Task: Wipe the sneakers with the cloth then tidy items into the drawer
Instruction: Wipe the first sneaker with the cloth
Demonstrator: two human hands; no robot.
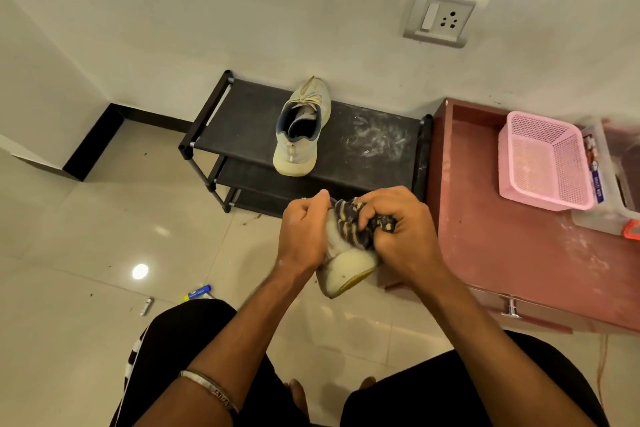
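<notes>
The person sits over a pale tiled floor (86,236) with both forearms reaching forward. The left hand (303,232) has its grip clamped around a dirty white sneaker (343,269), held in the air in front of a black shoe rack (363,139), sole end tipped down toward the camera. The right hand (403,229) has its grip closed on a bunched dark striped cloth (353,222), pressed against the upper part of that shoe, so the two hands sit almost touching with the cloth between them. A metal bangle (211,388) circles the left forearm. The second sneaker (302,130) stands alone on the top shelf of the rack, heel toward the camera and toe against the wall; beside it the shelf carries pale dusty smears. Just right of the rack is a low reddish table (512,253) with a drawer front and a metal handle (510,308) along its near edge (the drawer looks shut). On it rest a pink mesh basket (543,163) and, just beyond, a clear plastic box (606,191) whose contents are hard to make out. On the floor to the left lie a blue-and-yellow tube (198,292) and a small silver item (147,306). A wall socket (441,17) is set above.
</notes>
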